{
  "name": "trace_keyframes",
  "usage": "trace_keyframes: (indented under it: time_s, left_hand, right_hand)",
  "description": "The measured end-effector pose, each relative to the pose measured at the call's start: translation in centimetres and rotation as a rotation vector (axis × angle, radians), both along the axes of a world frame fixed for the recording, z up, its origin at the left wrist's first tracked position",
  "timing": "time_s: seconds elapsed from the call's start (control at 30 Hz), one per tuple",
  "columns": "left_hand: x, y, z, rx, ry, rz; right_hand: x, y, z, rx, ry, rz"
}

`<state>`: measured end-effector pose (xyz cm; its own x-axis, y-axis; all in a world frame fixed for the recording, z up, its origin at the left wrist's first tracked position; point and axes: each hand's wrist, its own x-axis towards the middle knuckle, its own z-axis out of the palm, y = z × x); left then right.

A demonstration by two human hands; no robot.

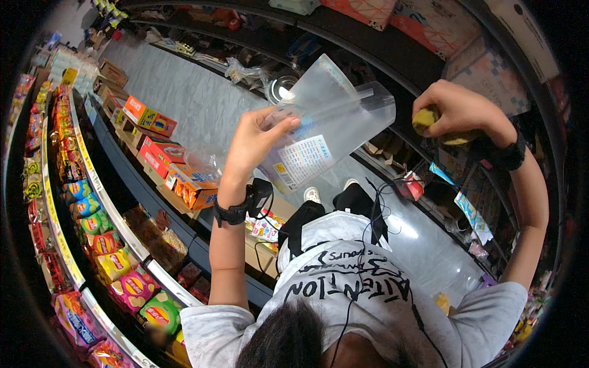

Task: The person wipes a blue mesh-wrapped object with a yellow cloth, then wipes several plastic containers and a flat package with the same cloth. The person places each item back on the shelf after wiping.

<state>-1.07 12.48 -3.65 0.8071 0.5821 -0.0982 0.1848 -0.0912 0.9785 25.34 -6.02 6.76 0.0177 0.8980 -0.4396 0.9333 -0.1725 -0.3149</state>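
Note:
My left hand [262, 138] pinches a clear plastic bag [368, 115] near one edge, thumb on top. The bag is tilted over the aisle, and a printed label with a barcode [306, 161] shows on its lower part. Off to the right, my right hand [455, 110] is closed around a yellowish-green item [425, 118], perhaps a cloth; the fingers partly hide it. That item does not touch the bag. Both wrists wear black bands.
Shelves of snack packets [106, 244] curve along the left, with open cartons [156, 161] beside them. On the right stands a dark shelf [400, 55] bearing large boxes [490, 78]. A round, shiny lid-like object [281, 88] lies behind the bag. Thin black cables hang before my shirt.

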Motion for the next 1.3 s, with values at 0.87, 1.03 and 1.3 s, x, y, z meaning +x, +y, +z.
trace_keyframes:
  time_s: [0.87,1.03,1.3]
  left_hand:
    - [-0.6,-1.7,0.6,-0.064,0.017,-0.435]
    - [-1.0,-2.5,-1.9,-0.083,0.026,-0.327]
    - [0.5,-2.0,-10.2,-0.667,-0.083,0.377]
  right_hand:
    - [-2.3,6.7,1.1,0.803,-0.068,0.259]
    - [-5.6,8.1,-3.3,0.609,-0.160,0.441]
    - [-7.5,3.8,-11.7,0.266,0.186,-0.139]
